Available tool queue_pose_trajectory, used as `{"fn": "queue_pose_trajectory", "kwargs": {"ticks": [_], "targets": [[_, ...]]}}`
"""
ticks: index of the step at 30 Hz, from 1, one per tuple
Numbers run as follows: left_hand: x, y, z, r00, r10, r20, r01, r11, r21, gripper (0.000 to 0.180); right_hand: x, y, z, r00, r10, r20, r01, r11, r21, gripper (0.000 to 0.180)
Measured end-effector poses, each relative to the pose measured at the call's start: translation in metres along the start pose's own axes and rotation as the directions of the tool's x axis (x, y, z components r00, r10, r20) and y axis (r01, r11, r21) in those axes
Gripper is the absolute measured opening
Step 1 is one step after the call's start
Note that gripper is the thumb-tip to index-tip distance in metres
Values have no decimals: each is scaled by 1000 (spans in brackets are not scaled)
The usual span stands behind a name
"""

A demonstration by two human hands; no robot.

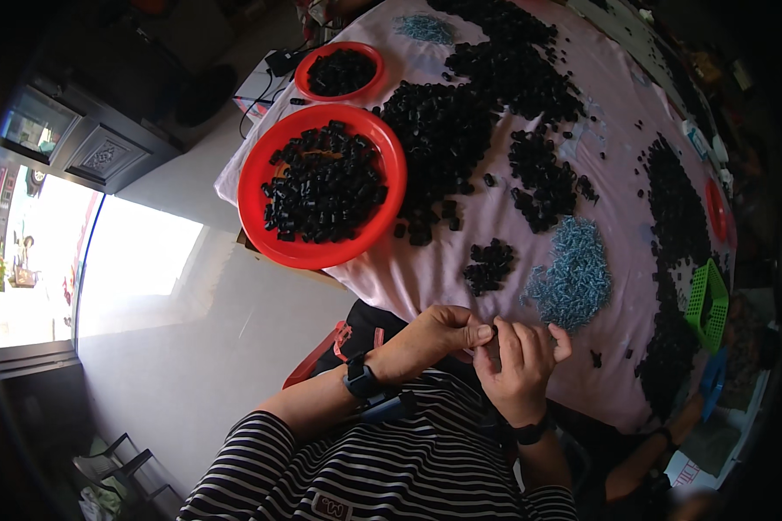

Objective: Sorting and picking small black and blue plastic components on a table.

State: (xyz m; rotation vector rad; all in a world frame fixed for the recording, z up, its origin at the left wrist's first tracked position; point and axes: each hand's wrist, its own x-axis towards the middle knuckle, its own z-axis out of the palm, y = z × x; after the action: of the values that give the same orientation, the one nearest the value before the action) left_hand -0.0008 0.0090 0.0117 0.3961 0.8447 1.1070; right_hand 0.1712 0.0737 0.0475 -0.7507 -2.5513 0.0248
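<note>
Both hands (pixel 487 347) pinched together, held piece hidden by fingers (pixel 513 343)

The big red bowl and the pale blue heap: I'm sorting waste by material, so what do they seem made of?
The big red bowl looks like glossy moulded plastic, with a uniform colour and smooth rim. The pale blue heap seems small, thin metal or plastic parts; too small to tell.

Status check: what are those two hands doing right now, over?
Left hand and right hand pinched together on a small dark part. Blue screw pile just ahead. Nothing in the way.
</note>
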Motion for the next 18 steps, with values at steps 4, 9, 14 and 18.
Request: {"fn": "queue_pose_trajectory", "kwargs": {"ticks": [4,9,14,18], "targets": [[0,-5,-3,999,22,38,-20,999,-48,36,-3,-2,3,999,-32,-18,32,999,16,25],[-1,-8,1,1000,-22,12,22,997,-69,33,-8,1,-1,996,-79,42,78,996,38,21],[9,-6,-11,1000,2,-23,-6,987,-161,31,-2,8,-1,987,46,157,-66,990,125,45],[19,33,-19,975,111,-191,-127,989,-74,25,-9,23,8,980,138,142,-158,978,138,41]]}}
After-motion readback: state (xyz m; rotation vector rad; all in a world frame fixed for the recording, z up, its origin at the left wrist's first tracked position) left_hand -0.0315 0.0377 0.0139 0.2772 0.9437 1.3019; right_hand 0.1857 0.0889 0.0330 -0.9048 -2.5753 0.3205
